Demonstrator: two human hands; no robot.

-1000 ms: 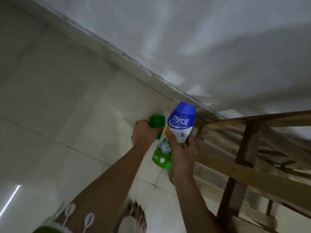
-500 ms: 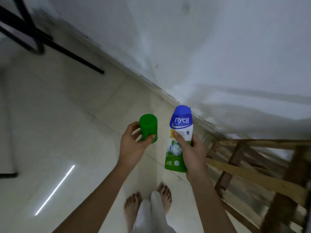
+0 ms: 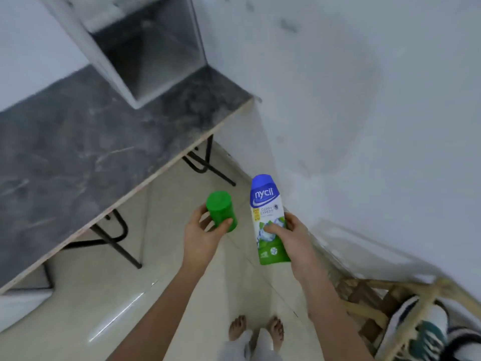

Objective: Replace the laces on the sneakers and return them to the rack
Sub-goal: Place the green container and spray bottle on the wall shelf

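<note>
My left hand (image 3: 201, 234) grips a small green plastic container (image 3: 221, 211), fingers and thumb curled round its lower part. My right hand (image 3: 294, 237) holds a white, blue and green powder bottle (image 3: 265, 217) upright by its lower half. Both are held out in front of me above the tiled floor. At the bottom right stands a wooden rack (image 3: 406, 308) with sneakers (image 3: 426, 332) on it, white with dark green and black parts; they are partly hidden behind the rack's bars.
A dark grey marbled table (image 3: 86, 157) on black metal legs (image 3: 119, 246) fills the left. A white open box (image 3: 145, 48) stands on it against the white wall (image 3: 364, 100). My bare feet (image 3: 256, 332) stand on the cream floor tiles (image 3: 125, 295).
The view has swung up and left, bringing the table into sight and the rack low to the right. Both hands still hold the same things, now a little further apart.
</note>
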